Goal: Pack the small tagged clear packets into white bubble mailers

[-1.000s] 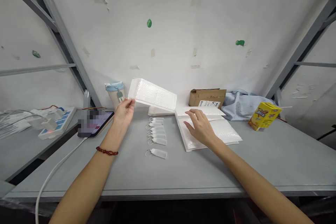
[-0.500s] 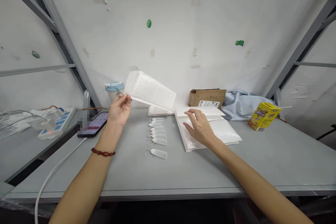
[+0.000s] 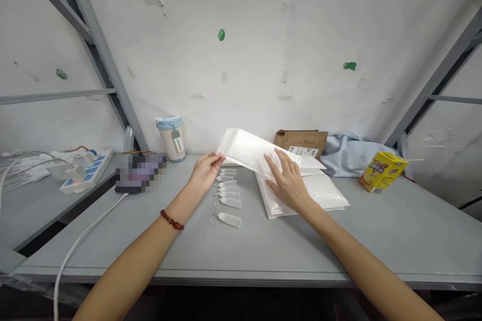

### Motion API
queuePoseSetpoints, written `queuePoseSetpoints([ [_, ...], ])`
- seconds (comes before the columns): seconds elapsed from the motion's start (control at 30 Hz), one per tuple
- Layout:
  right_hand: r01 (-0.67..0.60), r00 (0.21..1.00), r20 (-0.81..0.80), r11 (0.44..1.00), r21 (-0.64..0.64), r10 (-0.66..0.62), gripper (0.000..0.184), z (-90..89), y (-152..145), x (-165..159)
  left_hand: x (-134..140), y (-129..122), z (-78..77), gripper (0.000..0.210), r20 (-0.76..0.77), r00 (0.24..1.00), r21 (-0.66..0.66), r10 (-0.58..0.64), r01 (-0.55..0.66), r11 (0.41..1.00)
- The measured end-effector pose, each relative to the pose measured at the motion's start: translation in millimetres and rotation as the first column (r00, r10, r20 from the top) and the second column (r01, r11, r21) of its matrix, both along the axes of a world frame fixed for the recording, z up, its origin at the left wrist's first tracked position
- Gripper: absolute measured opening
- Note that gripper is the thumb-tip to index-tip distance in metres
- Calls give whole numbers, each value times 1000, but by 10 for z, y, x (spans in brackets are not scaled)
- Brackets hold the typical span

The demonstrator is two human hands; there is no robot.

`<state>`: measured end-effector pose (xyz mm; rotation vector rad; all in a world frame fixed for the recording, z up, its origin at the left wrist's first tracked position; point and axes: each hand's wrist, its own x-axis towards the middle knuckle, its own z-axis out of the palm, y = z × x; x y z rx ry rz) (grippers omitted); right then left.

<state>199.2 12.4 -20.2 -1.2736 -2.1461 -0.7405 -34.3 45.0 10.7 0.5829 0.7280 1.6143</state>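
A white padded envelope (image 3: pixel 246 148) slants above the table (image 3: pixel 188 256), its left end pinched by the left hand (image 3: pixel 205 170)

The left fingers are clamped together on the envelope's lower left corner, while the right hand (image 3: pixel 289 184) lies over its other end, fingers and thumb spread apart; whether they press on it I cannot tell. Beneath the right hand is a stack of white padded envelopes (image 3: pixel 326 193), and the held one reaches over its left part. Between the forearms runs a row of small looped white pieces (image 3: pixel 229 189), the nearest set slightly apart from the others. Behind the stack stand a cardboard box (image 3: pixel 299 139) and a crumpled pale blue cloth (image 3: pixel 346 153), with a yellow drink carton (image 3: pixel 381 173) just beside the cloth
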Motion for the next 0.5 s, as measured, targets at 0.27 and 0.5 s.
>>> queuePoseSetpoints([
  [0.27, 121, 992, 64, 969, -215, -109, 58, 8, -12, -21, 53, -84, -147, 15, -390, 881, -135, -268, 233, 963],
  [0.5, 86, 987, 154, 950, -301, -40, 65, -43, -29, -17, 76, -198, -80, 8, -667, 529, -234, -526, 521, 821],
])
